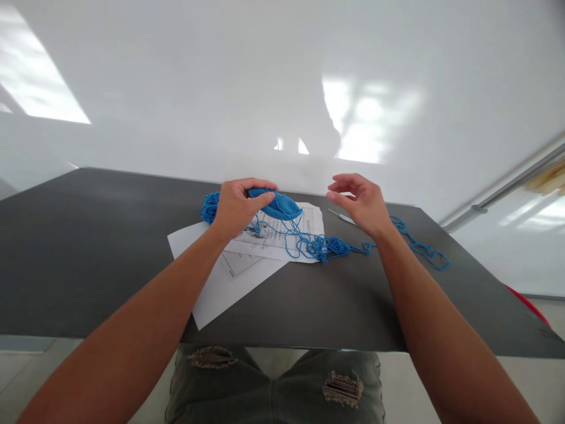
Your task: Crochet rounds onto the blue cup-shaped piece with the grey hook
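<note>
A rounded blue crocheted piece (pixel 282 206) is gripped between the thumb and fingers of my left hand (pixel 241 203), above some printed paper. Just left of that hand bunches a heap of blue yarn (pixel 209 207), partly hidden behind it. My right hand (pixel 359 200) hovers to the right with thumb and fingers curved and apart, and nothing shows between them. Beneath it lies a crochet hook (pixel 343 217) with a pale handle, its far end hidden by the hand. Tangled loose yarn (pixel 329 247) runs from the crocheted piece across the paper toward my right wrist.
Two printed sheets overlap on the dark table: an upper sheet (pixel 313 218) and a lower sheet (pixel 238 282). More yarn (pixel 428 252) trails right of my right forearm. A glossy white wall (pixel 212 106) rises behind the dark table (pixel 110 235). Something red (pixel 527 303) shows past the right edge.
</note>
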`<state>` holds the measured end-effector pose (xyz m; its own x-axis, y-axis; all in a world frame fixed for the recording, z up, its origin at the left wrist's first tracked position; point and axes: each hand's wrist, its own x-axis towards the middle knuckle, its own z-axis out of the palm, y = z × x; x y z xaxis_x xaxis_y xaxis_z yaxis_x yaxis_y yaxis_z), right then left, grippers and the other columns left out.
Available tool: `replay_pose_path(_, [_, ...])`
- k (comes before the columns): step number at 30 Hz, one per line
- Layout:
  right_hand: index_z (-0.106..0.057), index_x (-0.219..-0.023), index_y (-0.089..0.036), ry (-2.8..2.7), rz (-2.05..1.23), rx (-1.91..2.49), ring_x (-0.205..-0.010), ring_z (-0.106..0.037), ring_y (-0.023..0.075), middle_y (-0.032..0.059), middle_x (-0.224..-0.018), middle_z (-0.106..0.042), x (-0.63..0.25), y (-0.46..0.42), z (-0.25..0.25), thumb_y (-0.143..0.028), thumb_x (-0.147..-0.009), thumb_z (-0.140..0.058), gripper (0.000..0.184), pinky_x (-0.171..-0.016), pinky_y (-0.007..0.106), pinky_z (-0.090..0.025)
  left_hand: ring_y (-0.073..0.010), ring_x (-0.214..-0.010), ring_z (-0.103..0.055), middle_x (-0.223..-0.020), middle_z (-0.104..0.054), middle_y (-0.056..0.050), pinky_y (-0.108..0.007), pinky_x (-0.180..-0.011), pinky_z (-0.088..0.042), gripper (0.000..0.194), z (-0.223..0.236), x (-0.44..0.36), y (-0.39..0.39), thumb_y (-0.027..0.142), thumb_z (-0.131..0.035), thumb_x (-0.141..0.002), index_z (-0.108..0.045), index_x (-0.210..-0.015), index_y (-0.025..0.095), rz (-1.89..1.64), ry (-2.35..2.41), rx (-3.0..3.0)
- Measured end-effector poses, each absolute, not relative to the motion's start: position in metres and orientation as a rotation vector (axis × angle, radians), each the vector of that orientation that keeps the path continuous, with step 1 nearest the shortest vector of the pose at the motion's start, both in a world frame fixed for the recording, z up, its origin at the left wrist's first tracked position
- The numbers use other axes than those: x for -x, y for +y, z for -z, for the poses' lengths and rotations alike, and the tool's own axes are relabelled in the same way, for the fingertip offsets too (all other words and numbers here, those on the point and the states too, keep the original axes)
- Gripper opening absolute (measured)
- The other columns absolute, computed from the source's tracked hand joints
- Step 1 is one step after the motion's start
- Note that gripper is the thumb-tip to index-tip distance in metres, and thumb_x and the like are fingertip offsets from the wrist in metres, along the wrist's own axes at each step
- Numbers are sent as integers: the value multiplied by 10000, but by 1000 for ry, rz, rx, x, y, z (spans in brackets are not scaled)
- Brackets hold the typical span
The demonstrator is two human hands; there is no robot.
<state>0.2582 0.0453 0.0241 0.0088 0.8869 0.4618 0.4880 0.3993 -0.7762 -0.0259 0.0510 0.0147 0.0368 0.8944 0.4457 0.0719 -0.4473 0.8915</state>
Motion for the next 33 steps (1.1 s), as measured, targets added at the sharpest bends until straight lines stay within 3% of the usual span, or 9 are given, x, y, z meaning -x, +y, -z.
replay_pose_path(3, [-579,-1434,-222,-1888,-480,1021,-1243,-660,301,140,-1322,-698,-213,35,-24,-605,-698,-906,892,-1087,515,-551,-139,-613,-625,-767,-793,-56,-260,-561,-495,228,-14,21,49,266,-840,-734,-876,-930,157,-1524,1031,-1629])
replay_pose_path(6, [-439,-1570,-221,-2167,-312,1087,-1360,-579,400,197,-1525,-564,-173,27,-21,-567,-665,-946,1093,-1085,595,-528,-118,-584,-572,-742,-770,-38,-247,-516,-434,233,-11,17,49,258,-830,-729,-868,-935,155,-1539,1016,-1629])
replay_pose_path(9, [-378,-1600,-205,-2267,-202,1266,-1252,-636,415,210,-1483,-600,-156,26,-19,-363,-816,-840,924,-959,578,-563,-104,-517,-503,-620,-682,-10,-252,-476,-385,236,-8,16,50,337,-831,-754,-852,-900,153,-1518,904,-1559])
replay_pose_path(11, [-476,-1520,-195,-2243,-171,1288,-1131,-681,377,177,-1338,-691,-159,29,-23,-292,-875,-746,706,-917,533,-558,-96,-480,-467,-555,-619,-2,-255,-461,-357,282,-8,17,52,429,-811,-796,-832,-852,153,-1492,785,-1508])
replay_pose_path(13, [-613,-1345,-190,-2134,-191,1241,-1011,-691,321,120,-1134,-737,-170,32,-32,-311,-887,-724,487,-889,484,-548,-93,-488,-497,-638,-682,-35,-253,-455,-335,329,-8,20,55,479,-788,-829,-824,-870,155,-1483,701,-1480])
replay_pose_path(16, [-686,-1081,-199,-1813,-332,1182,-773,-635,219,31,-848,-658,-195,33,-56,-367,-846,-767,300,-717,396,-525,-92,-525,-557,-850,-786,-96,-247,-456,-328,336,-8,25,59,462,-792,-829,-823,-958,153,-1481,694,-1439])
replay_pose_path(21, [-675,-925,-202,-1355,-473,959,-576,-541,133,-16,-698,-565,-239,21,-109,-239,-773,-790,194,-516,316,-405,-118,-598,-588,-804,-762,-59,-250,-535,-442,377,-6,31,62,335,-855,-708,-811,-1034,149,-1441,827,-1519])
replay_pose_path(26, [-707,-772,-153,-1264,-512,1018,-663,-623,149,71,-725,-649,-285,-3,-148,-181,-787,-796,95,-593,340,-466,-169,-633,-638,-728,-735,-49,-290,-593,-474,369,-2,34,65,420,-754,-770,-810,-1015,150,-1326,1133,-1837])
replay_pose_path(33, [-749,-929,-105,-1428,-714,1293,-751,-723,237,134,-793,-735,-322,-34,-170,-165,-711,-812,234,-714,408,-561,-157,-510,-529,-539,-657,-18,-298,-574,-414,267,1,43,74,422,-675,-802,-758,-693,192,-1140,1375,-2008])
